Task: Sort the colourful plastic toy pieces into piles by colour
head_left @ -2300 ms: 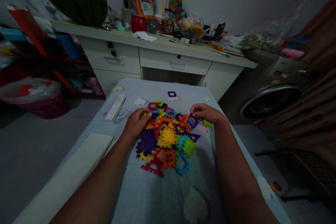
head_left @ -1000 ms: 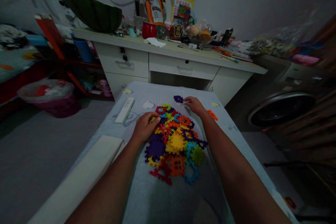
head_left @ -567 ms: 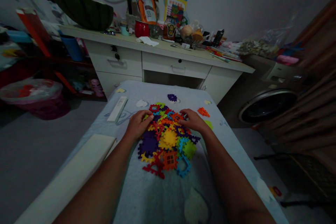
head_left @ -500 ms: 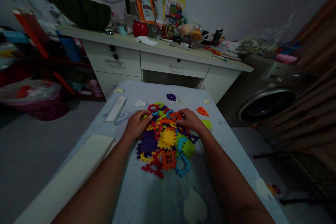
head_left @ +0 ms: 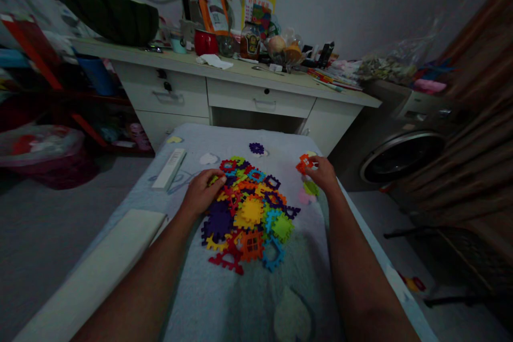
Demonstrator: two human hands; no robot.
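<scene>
Head view: the right hand pinches an orange piece between thumb and fingers near the right edge of the table, beside a green piece. Half-curled, the left hand rests at the left side of the heap of toothed pieces; whether it grips one, I cannot tell. A purple piece lies toward the far edge.

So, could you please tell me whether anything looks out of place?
A small red-and-yellow object seems to lie on the floor right of the table, away from the piled colourful pieces; too dark to identify. No spill stands out.
</scene>
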